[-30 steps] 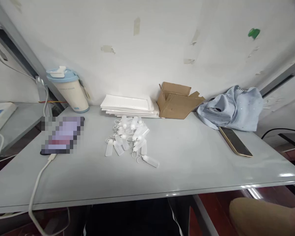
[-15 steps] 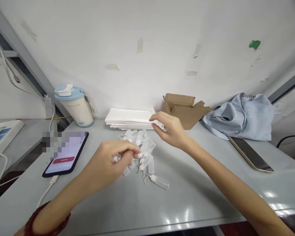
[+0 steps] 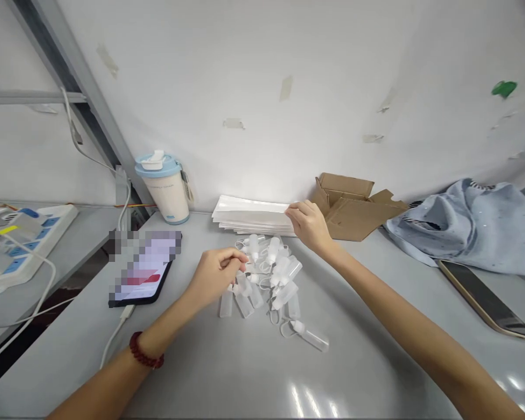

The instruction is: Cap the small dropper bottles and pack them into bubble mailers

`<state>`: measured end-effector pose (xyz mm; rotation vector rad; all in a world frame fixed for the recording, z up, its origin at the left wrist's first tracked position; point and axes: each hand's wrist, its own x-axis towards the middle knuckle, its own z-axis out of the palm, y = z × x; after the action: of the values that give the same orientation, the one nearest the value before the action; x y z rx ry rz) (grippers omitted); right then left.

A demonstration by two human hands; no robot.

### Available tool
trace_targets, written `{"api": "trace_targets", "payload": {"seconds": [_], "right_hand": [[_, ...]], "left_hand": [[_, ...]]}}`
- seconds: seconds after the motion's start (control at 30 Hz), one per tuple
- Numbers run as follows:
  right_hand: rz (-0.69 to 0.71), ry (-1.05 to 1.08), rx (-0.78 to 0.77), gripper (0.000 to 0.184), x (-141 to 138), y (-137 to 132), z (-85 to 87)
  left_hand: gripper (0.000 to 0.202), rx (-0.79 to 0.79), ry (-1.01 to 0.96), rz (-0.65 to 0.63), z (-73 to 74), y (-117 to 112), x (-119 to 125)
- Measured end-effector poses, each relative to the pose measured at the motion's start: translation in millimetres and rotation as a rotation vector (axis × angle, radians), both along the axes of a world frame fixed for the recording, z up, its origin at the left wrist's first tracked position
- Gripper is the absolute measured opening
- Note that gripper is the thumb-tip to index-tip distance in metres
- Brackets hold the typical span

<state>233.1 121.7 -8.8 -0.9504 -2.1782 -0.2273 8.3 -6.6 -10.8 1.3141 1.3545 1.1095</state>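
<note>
A heap of several small clear plastic bottles (image 3: 275, 274) with white caps lies in the middle of the grey table (image 3: 354, 326). My left hand (image 3: 216, 273) rests on the heap's left side, fingers pinched on one small bottle. My right hand (image 3: 310, 224) reaches to the back, its fingers curled on the right end of a stack of white flat bags (image 3: 251, 213) lying against the wall. One bottle (image 3: 311, 337) lies apart at the front of the heap.
A phone (image 3: 145, 273) on a charging cable lies left of the heap. A lidded cup (image 3: 166, 188) stands at the back left. An open cardboard box (image 3: 352, 204), a blue garment (image 3: 468, 221) and a second phone (image 3: 485, 298) lie to the right. A power strip (image 3: 21, 239) sits on the left shelf.
Both hands came into view over the table. The left closed on a bottle in the heap; the right moved back onto the stack of white bags. My view shifted left.
</note>
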Motion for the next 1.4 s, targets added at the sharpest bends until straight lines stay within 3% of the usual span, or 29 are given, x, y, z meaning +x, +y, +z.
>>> {"api": "trace_targets", "payload": {"seconds": [0.17, 0.3, 0.37, 0.47, 0.6, 0.7, 0.77, 0.87, 0.9, 1.0, 1.1, 1.27, 1.4], "right_hand": [[0.019, 0.234, 0.075, 0.024, 31, -44, 6.9], [0.082, 0.354, -0.003, 0.02, 51, -80, 5.0], [0.118, 0.393, -0.091, 0.018, 57, -91, 2.2], [0.172, 0.438, -0.239, 0.017, 61, -97, 0.1], [0.231, 0.458, -0.389, 0.018, 65, -100, 5.9], [0.148, 0.445, -0.456, 0.027, 67, -110, 12.0], [0.042, 0.316, -0.477, 0.042, 64, -122, 13.5], [-0.015, -0.023, -0.438, 0.093, 52, -141, 10.9], [-0.033, -0.084, -0.396, 0.1, 47, -146, 9.5], [-0.05, -0.134, -0.375, 0.097, 39, -153, 7.2], [-0.007, -0.153, -0.427, 0.092, 43, -150, 10.0], [0.039, -0.208, -0.43, 0.091, 59, -140, 16.7], [0.05, -0.196, -0.397, 0.089, 61, -138, 15.1]], "left_hand": [[0.032, -0.07, -0.266, 0.0, 8.7, 7, -13], [0.062, -0.283, -0.416, -0.239, 18.3, 6, -13], [0.057, -0.35, -0.426, -0.367, 21.9, 2, -4], [0.03, -0.356, -0.326, -0.421, 26.3, -4, 17], [0.033, -0.397, -0.248, -0.469, 32.5, -10, 46], [0.028, -0.296, -0.163, -0.423, 33.6, -15, 63], [0.026, -0.23, -0.149, -0.357, 29.9, -20, 74], [0.03, -0.221, -0.176, -0.387, 17.7, -30, 86], [0.031, -0.228, -0.181, -0.423, 12.6, -32, 88], [0.027, -0.226, -0.191, -0.494, -0.8, -38, 90], [0.027, -0.14, -0.149, -0.42, -5.9, -37, 82], [0.031, -0.01, -0.049, -0.166, 2.8, -26, 65], [0.037, 0.025, -0.03, -0.164, 9.7, -21, 69]]}}
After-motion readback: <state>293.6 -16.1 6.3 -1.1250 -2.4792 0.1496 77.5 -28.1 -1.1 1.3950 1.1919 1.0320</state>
